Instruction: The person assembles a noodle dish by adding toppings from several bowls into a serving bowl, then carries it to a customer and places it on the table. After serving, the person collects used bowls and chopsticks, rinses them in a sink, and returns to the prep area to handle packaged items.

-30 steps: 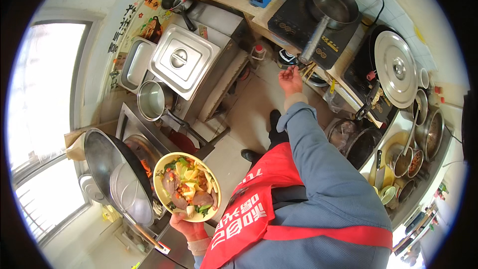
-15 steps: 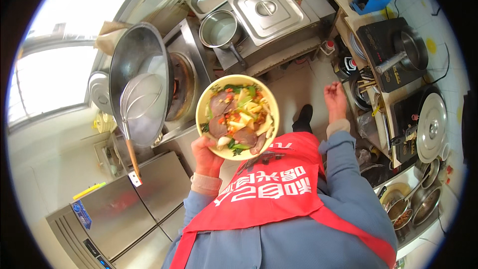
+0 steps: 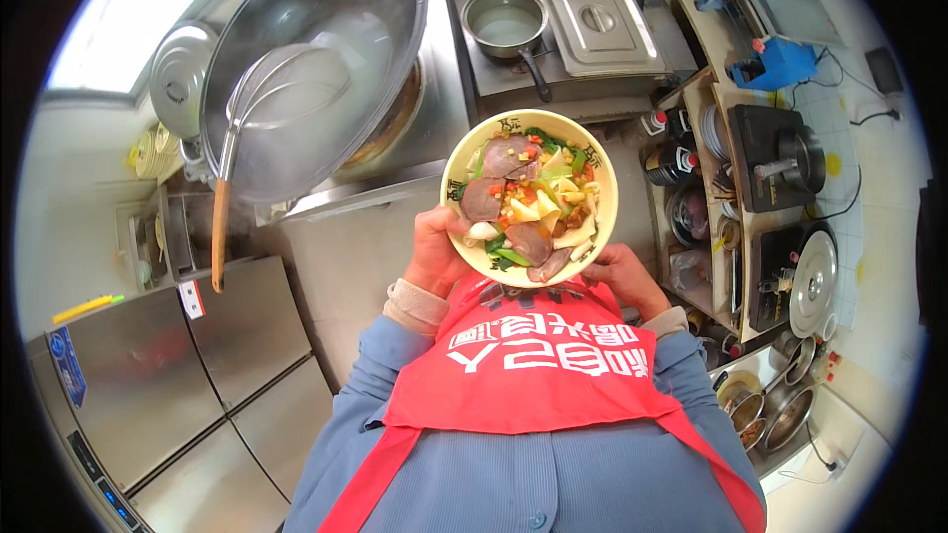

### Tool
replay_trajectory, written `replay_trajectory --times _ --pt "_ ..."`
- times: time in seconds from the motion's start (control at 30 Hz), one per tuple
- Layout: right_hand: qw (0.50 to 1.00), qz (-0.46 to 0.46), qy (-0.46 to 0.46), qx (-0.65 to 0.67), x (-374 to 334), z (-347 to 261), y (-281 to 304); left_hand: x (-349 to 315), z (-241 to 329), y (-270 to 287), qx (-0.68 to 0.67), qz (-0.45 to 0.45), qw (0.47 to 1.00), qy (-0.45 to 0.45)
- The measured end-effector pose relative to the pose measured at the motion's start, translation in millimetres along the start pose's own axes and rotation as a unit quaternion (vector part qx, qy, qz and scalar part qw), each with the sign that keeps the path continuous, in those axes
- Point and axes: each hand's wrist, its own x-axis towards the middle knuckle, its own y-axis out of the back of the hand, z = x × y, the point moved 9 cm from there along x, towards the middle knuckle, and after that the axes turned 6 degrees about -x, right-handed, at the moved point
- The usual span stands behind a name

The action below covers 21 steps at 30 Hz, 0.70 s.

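In front of my apron I hold a pale yellow bowl (image 3: pixel 607 199) of food. Slices of brownish meat (image 3: pixel 482 199), green leaves, yellowish pieces and chopped red bits fill it. My left hand (image 3: pixel 436 251) is closed on the bowl's left side, thumb near the rim. At the lower right edge, my right hand (image 3: pixel 630 280) grips the bowl too, some of its fingers hidden beneath it.
A large steaming wok (image 3: pixel 380 59) with a wood-handled wire strainer (image 3: pixel 225 173) stands left on the stove. Beyond the bowl are a saucepan (image 3: pixel 506 18) and a lidded steel pan (image 3: pixel 602 25). Shelves (image 3: pixel 736 207) with cooktops line the right; a steel refrigerator (image 3: pixel 148 375) is lower left.
My right hand has come in from the right and taken hold of the bowl. The bowl sits further right and slightly higher in view, and the surroundings have shifted with my head.
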Motion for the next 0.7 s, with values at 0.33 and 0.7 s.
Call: replay_trajectory --times 0.33,0.7 --pt "0.984 -0.142 0.043 -0.099 55.4 -54.7 -130.2 -130.2 81.9 59.6 0.026 0.148 0.978 -0.145" --pt "0.902 0.172 -0.129 0.374 98.0 10.5 118.2 -202.5 107.0 81.8 0.034 0.286 0.877 -0.384"
